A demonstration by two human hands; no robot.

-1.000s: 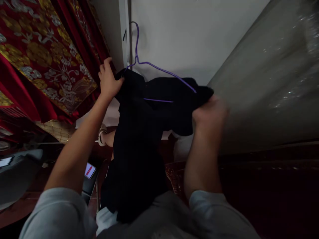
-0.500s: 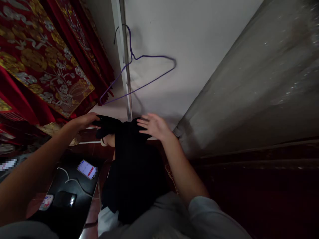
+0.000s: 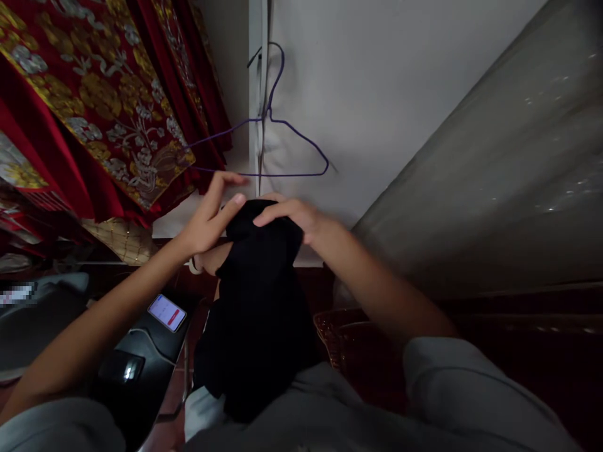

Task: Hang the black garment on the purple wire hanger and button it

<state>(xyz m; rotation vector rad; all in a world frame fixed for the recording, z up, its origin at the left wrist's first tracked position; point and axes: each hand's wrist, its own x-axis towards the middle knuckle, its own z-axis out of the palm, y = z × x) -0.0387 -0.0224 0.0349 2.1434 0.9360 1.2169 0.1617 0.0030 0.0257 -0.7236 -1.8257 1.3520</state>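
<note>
Head cam: the black garment (image 3: 266,242) looks plain and matte, bunched at its upper end, can't tell where it stops against the dark cloth below. Right hand (image 3: 298,216) pinches that end, thumb on top. Left hand (image 3: 210,223) is loosely spread at its left edge. Purple wire hanger (image 3: 270,113) hangs just beyond.

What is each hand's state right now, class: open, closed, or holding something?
Left hand: open, beside the black cloth; whether it touches cannot be told.
Right hand: closed, holding the upper end of the black cloth.
</note>
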